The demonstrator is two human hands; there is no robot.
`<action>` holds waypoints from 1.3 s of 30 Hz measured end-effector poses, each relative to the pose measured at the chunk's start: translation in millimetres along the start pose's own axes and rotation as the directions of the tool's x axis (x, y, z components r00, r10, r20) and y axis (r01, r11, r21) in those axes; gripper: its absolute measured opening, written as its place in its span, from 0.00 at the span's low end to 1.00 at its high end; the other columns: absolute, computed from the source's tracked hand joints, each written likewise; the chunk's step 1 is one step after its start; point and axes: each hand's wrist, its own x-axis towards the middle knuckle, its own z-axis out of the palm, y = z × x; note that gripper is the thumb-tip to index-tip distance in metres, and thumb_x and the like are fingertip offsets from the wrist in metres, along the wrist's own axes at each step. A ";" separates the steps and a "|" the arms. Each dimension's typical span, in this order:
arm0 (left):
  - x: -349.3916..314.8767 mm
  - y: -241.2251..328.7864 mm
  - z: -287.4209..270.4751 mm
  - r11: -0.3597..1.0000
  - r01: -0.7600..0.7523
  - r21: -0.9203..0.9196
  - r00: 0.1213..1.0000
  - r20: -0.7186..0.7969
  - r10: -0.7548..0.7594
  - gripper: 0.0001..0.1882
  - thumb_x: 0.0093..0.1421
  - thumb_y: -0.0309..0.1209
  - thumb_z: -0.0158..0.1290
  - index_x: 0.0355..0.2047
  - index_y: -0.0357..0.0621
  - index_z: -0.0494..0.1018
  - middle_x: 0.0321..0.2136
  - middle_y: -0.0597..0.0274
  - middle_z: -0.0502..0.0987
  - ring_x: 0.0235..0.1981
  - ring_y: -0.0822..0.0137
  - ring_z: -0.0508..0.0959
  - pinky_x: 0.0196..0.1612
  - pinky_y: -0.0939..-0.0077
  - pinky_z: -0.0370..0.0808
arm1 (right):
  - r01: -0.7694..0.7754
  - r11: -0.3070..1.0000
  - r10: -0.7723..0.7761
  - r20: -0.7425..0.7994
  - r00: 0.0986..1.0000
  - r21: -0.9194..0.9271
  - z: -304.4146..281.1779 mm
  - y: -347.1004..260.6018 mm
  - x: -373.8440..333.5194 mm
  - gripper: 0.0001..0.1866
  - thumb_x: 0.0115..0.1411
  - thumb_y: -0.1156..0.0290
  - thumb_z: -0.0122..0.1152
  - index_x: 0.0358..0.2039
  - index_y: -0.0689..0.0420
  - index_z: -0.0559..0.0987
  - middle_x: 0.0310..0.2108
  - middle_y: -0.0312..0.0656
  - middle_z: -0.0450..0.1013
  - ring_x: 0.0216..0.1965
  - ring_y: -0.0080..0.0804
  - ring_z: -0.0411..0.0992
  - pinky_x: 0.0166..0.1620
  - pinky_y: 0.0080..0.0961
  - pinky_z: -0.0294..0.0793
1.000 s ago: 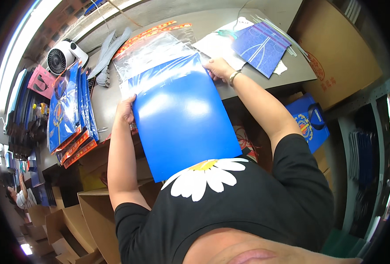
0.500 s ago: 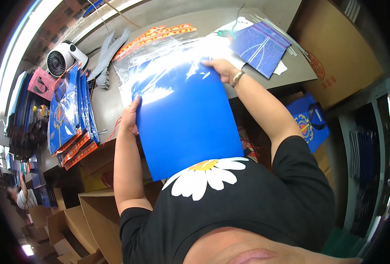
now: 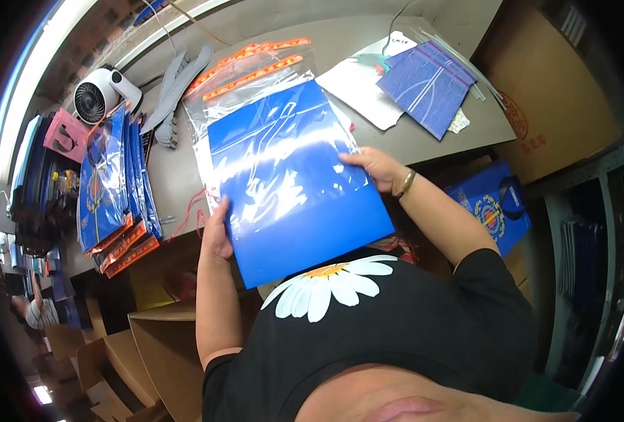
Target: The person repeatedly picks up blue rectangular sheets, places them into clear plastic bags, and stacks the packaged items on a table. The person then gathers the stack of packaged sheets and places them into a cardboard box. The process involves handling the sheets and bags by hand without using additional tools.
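Note:
A flat blue rectangular bag (image 3: 305,246) lies at the table's front, its near end sticking out over my lap. Its far part is inside a clear plastic sleeve (image 3: 262,74) with an orange-red patterned strip across the top. My left hand (image 3: 217,235) is closed on the left edge, thumb on top and the other fingers mostly hidden beneath. On the right edge, my right hand (image 3: 379,171) pinches the sleeve and bag, its thumb over the film. More clear sleeves lie underneath at the far end.
Packed blue bags (image 3: 104,190) are stacked at the left, beside a pink bag (image 3: 67,135) and a white fan (image 3: 97,95). Grey arm-like straps (image 3: 178,91) lie behind. White paper (image 3: 368,84) and a blue-purple packet (image 3: 424,88) rest at the right, near a large carton (image 3: 551,91).
The sleeve has come down over more of the blue bag, now covering over half of it. Both hands have moved nearer to me along its edges.

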 end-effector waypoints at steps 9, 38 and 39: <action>-116.8 -68.3 18.1 0.948 -0.075 0.311 0.992 -0.072 0.102 0.27 0.53 0.25 0.60 0.53 0.35 0.66 0.44 0.57 0.75 0.44 0.64 0.76 0.51 0.69 0.71 | -0.173 0.936 0.148 -0.104 0.984 -0.306 4.9 37.7 -136.0 0.09 0.58 0.68 0.63 0.31 0.62 0.79 0.25 0.37 0.76 0.26 0.20 0.74 0.34 0.18 0.75; 37.4 -14.2 84.9 -0.414 -0.549 0.727 0.653 0.681 0.331 0.30 0.51 0.35 0.62 0.56 0.50 0.71 0.58 0.52 0.68 0.61 0.50 0.63 0.61 0.59 0.59 | 0.642 0.767 -0.385 -0.789 0.480 0.016 -106.3 73.8 -123.5 0.33 0.58 0.44 0.59 0.54 0.56 0.68 0.47 0.43 0.71 0.45 0.36 0.72 0.46 0.36 0.72; 48.6 -15.9 74.4 -0.385 -0.562 0.732 0.648 0.679 0.345 0.26 0.51 0.35 0.62 0.53 0.50 0.74 0.56 0.53 0.69 0.60 0.52 0.64 0.61 0.59 0.60 | 0.628 0.741 -0.284 -0.737 0.613 0.237 -87.3 65.8 -118.7 0.28 0.57 0.48 0.62 0.52 0.51 0.69 0.42 0.41 0.73 0.39 0.34 0.73 0.39 0.33 0.74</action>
